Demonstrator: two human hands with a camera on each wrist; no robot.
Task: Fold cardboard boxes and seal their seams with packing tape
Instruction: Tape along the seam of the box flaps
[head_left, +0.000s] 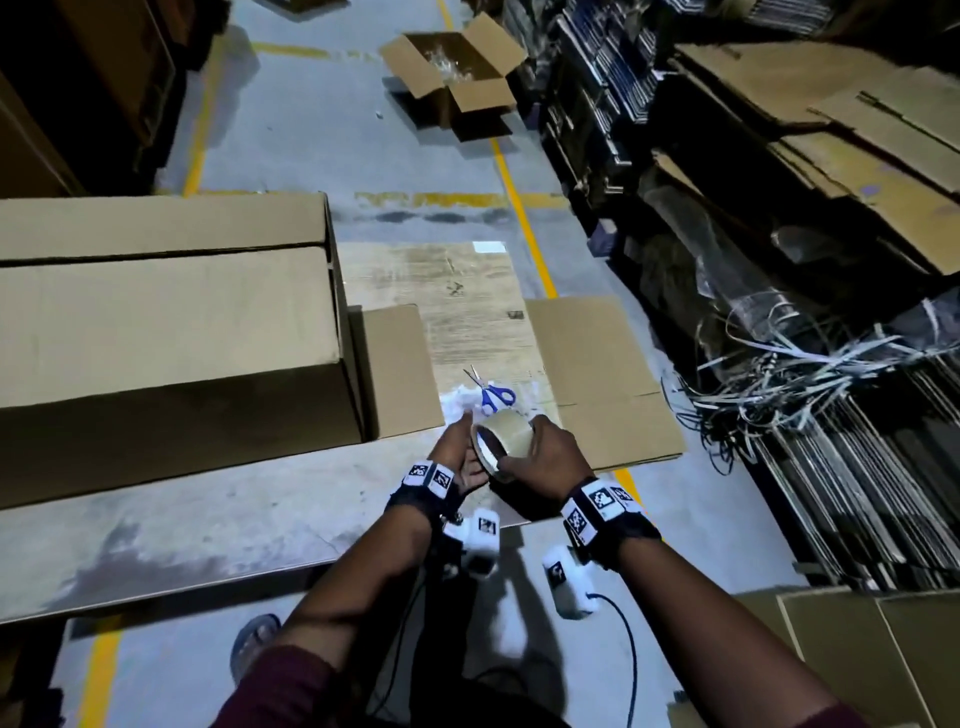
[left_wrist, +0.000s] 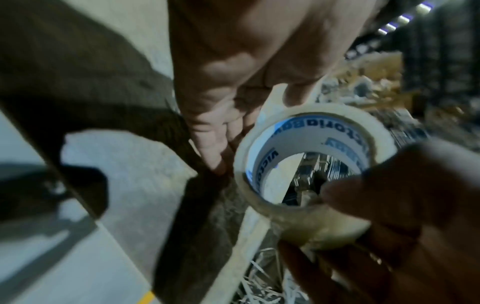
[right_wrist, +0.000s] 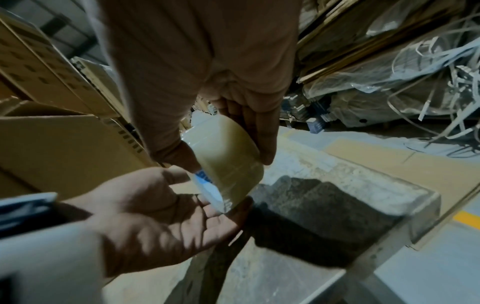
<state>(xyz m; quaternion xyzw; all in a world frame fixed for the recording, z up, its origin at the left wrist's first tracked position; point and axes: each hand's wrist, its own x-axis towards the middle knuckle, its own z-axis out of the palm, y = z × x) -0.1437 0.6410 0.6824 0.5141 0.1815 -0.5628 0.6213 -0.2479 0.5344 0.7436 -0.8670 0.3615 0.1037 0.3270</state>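
Note:
A roll of clear packing tape (head_left: 501, 441) is held above the worktable's near edge. My right hand (head_left: 540, 449) grips it, thumb on one side and fingers (right_wrist: 265, 144) on the other. My left hand (head_left: 462, 457) lies palm-up beside the roll with fingers (left_wrist: 213, 148) straight, its thumb tip touching the roll's (left_wrist: 306, 181) outer face. The core carries blue print. A big folded cardboard box (head_left: 166, 322) stands on the table to the left, its top flaps closed with a bare seam.
Blue-handled scissors (head_left: 491, 395) lie just beyond the hands. Flat cardboard sheets (head_left: 597, 374) cover the worktable (head_left: 208, 519). An open box (head_left: 452, 73) sits on the floor ahead. Tangled strapping (head_left: 805, 374) and stacked flat cardboard (head_left: 857, 130) line the right side.

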